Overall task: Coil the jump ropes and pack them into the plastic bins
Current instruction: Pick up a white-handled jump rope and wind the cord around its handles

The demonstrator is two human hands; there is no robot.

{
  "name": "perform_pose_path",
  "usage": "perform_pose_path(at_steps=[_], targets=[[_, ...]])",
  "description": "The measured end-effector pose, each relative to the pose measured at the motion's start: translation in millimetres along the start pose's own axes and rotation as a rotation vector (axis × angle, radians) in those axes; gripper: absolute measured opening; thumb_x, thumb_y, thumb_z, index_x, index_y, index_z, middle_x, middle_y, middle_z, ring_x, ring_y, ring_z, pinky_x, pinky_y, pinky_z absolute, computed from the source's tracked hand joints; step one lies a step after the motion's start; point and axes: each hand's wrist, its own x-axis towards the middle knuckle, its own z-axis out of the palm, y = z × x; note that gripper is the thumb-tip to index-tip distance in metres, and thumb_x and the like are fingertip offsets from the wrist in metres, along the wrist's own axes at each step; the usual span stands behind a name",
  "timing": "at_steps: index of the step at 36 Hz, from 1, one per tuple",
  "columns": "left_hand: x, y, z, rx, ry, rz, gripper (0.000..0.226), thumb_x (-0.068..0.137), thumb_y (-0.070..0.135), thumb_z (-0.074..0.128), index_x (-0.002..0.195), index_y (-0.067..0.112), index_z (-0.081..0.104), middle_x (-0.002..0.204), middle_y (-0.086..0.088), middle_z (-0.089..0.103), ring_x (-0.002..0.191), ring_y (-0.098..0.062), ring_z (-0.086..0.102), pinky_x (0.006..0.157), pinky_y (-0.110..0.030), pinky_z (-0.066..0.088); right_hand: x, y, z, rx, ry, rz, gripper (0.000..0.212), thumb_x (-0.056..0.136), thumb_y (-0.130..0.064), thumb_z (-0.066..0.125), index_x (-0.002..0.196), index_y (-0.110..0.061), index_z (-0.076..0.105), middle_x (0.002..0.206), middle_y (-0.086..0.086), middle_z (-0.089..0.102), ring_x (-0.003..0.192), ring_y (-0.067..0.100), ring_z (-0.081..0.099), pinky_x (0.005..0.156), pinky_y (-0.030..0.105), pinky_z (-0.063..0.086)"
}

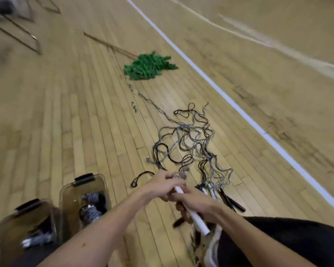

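My right hand [196, 206] grips the white handles [198, 221] of a jump rope low in the middle of the view. My left hand [163, 185] pinches that rope's grey cord [180, 175] just above the handles. Beyond the hands, a tangle of grey and black jump ropes [189, 143] lies spread on the wooden floor. Their white and black handles [228, 199] lie to the right of my hands. Two clear plastic bins stand at lower left: the nearer-right bin [96, 182] holds coiled grey and black ropes, and the left bin [6, 224] also holds ropes.
A green mop head [149, 66] with its long stick lies on the floor farther ahead. A white court line [237, 110] runs diagonally on the right. Chair legs [27, 41] stand at upper left. My dark-clothed leg [287, 243] fills the lower right.
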Motion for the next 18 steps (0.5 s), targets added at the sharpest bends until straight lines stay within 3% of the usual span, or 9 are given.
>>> perform_pose_path(at_steps=[2, 6, 10, 15, 18], targets=[[-35, 31, -5, -0.061, 0.06, 0.105, 0.026, 0.092, 0.037, 0.068, 0.086, 0.011, 0.07, 0.066, 0.004, 0.066, 0.058, -0.011, 0.059, 0.053, -0.023, 0.048, -38, -28, 4, -0.044, -0.003, -0.103, 0.003, 0.1, -0.011, 0.055, 0.102, -0.012, 0.053, 0.061, 0.001, 0.047, 0.046, 0.013, 0.042, 0.044, 0.025, 0.038], [-112, 96, -10, -0.092, 0.24, 0.385, 0.027, 0.096, 0.028, 0.063, 0.081, 0.009, 0.072, 0.077, -0.01, 0.071, 0.07, -0.015, 0.06, 0.066, -0.028, 0.046, -116, -80, 18, -0.097, 0.006, -0.352, 0.015, 0.095, -0.005, 0.062, 0.093, -0.009, 0.048, 0.062, 0.003, 0.049, 0.046, 0.013, 0.042, 0.042, 0.023, 0.039], [-197, 155, -15, -0.11, 0.422, 0.678, 0.03, 0.1, 0.026, 0.059, 0.073, 0.016, 0.067, 0.057, 0.014, 0.057, 0.056, -0.002, 0.053, 0.056, -0.018, 0.042, -187, -124, 32, 0.005, -0.032, -0.547, 0.016, 0.096, -0.01, 0.065, 0.093, -0.008, 0.049, 0.065, 0.005, 0.051, 0.047, 0.015, 0.044, 0.046, 0.026, 0.038], [-301, 205, -16, -0.156, 0.601, 0.978, 0.031, 0.103, 0.026, 0.054, 0.091, 0.004, 0.073, 0.062, 0.016, 0.059, 0.062, 0.002, 0.056, 0.059, -0.013, 0.043, -270, -154, 56, -0.036, -0.103, -0.743, 0.02, 0.098, -0.016, 0.064, 0.086, -0.008, 0.05, 0.064, 0.006, 0.052, 0.051, 0.02, 0.047, 0.047, 0.028, 0.04], [-358, 215, -5, -0.112, 0.65, 1.069, 0.035, 0.103, 0.035, 0.051, 0.099, 0.008, 0.073, 0.069, 0.016, 0.064, 0.066, 0.003, 0.059, 0.063, -0.014, 0.045, -315, -160, 74, -0.07, -0.121, -0.816, 0.026, 0.099, -0.025, 0.063, 0.082, -0.009, 0.052, 0.062, 0.006, 0.052, 0.052, 0.022, 0.047, 0.047, 0.029, 0.042]])
